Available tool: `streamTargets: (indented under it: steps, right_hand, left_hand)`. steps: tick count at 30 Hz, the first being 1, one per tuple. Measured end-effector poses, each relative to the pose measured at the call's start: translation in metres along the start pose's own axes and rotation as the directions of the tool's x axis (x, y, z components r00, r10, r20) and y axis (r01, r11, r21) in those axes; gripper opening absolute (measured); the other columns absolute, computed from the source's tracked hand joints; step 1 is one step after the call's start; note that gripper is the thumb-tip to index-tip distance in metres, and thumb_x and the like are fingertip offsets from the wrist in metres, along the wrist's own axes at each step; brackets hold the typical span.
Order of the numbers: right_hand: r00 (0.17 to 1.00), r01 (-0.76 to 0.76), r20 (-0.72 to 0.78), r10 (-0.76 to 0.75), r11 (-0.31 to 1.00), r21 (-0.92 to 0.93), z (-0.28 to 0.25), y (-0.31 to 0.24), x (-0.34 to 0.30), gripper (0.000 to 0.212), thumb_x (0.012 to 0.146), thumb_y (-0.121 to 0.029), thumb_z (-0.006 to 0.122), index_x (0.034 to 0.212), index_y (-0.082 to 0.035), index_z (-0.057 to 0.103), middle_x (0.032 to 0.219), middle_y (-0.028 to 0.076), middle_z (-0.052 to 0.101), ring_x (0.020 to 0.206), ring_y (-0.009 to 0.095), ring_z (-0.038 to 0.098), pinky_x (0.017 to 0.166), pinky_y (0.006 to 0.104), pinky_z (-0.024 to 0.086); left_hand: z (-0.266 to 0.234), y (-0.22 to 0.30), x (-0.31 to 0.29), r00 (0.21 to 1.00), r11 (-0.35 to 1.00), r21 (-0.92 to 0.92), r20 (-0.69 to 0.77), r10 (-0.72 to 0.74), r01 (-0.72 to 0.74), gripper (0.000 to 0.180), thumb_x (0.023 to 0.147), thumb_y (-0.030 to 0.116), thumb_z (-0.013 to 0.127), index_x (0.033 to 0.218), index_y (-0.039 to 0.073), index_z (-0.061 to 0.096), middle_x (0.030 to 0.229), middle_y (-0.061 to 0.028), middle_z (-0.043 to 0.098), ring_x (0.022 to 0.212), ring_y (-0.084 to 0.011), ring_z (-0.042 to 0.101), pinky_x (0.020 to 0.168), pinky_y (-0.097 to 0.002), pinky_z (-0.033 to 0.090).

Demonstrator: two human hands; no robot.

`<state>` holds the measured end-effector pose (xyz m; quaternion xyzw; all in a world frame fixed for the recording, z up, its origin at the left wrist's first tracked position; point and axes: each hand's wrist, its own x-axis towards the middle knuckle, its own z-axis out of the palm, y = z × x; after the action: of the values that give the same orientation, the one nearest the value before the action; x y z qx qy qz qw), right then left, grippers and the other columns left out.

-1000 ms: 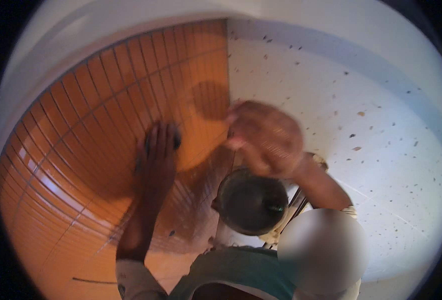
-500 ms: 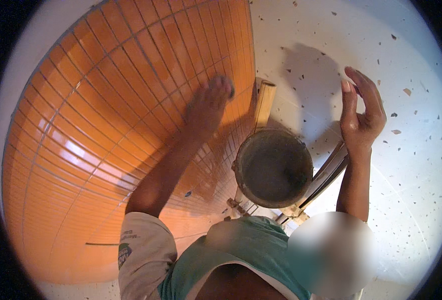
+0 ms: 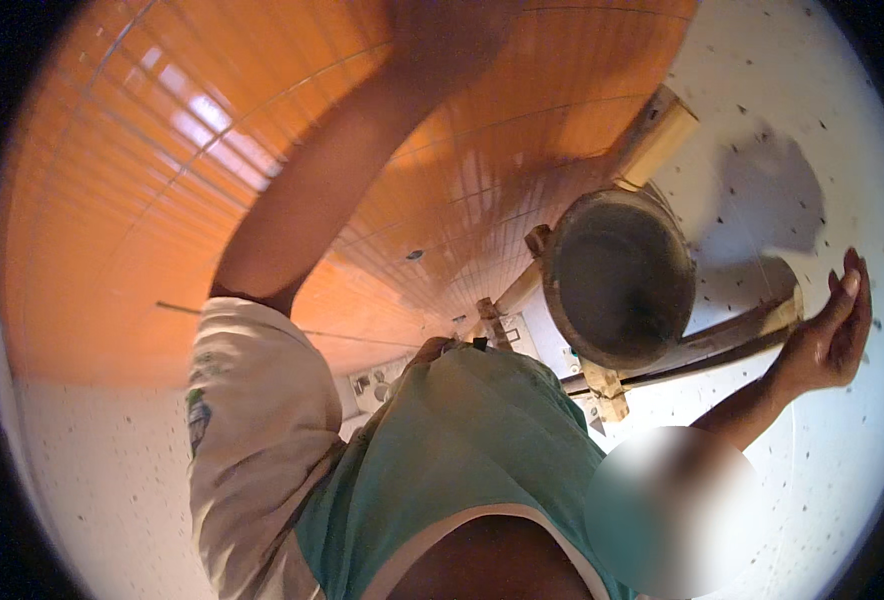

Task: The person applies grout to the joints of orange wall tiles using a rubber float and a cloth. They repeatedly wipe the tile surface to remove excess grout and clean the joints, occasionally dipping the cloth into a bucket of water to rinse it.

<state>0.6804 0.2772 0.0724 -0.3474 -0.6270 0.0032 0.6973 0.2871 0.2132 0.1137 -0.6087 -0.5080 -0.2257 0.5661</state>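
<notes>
– What's worn?
– A green shirt [image 3: 462,430] with a pale neckband [image 3: 507,509] at the near edge.
– And the sleeve [image 3: 262,420] on the left?
– Beige, short, creased, with a small dark print [image 3: 199,415] on its left side.

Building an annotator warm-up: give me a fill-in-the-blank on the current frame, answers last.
1. The blurred left hand shows against ____ (orange/white) tiles.
2. In the picture, the left forearm is ____ (left/right) of the bucket.
3. The wooden post shows ____ (above/below) the bucket.
4. The hand against the pale speckled wall is the ____ one.

Missing words: orange; left; above; right.
</notes>
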Motion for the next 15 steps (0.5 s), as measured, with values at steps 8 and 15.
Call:
streamTargets:
  steps: [8, 15]
  right_hand:
    - [0.985, -0.170, 0.012, 0.170, 0.984, -0.053, 0.007, -0.006, -0.019, 0.030, 0.096, -0.018, 0.060, 0.108, 0.009, 0.066, 0.104, 0.017, 0.071, 0.094, 0.023, 0.069, 0.082, 0.0364, 0.057]
    - [0.999, -0.046, 0.006, 0.046, 0.999, 0.006, 0.016, -0.014, -0.006, 0.030, 0.097, -0.018, 0.059, 0.105, 0.011, 0.065, 0.101, 0.019, 0.070, 0.092, 0.024, 0.069, 0.077, 0.0366, 0.060]
  left_hand:
    - [-0.070, 0.100, -0.384, 0.709, 0.905, -0.106, 0.661, -0.245, 0.412, 0.028, 0.075, 0.016, 0.065, 0.103, 0.014, 0.068, 0.117, -0.0055, 0.060, 0.110, -0.0262, 0.055, 0.089, -0.0430, 0.044]
    - [-0.088, 0.057, -0.283, 0.722, 0.786, -0.031, 0.420, -0.550, 0.617, 0.019, 0.072, 0.006, 0.068, 0.089, 0.007, 0.061, 0.096, -0.0099, 0.062, 0.090, -0.0320, 0.059, 0.074, -0.0461, 0.046]
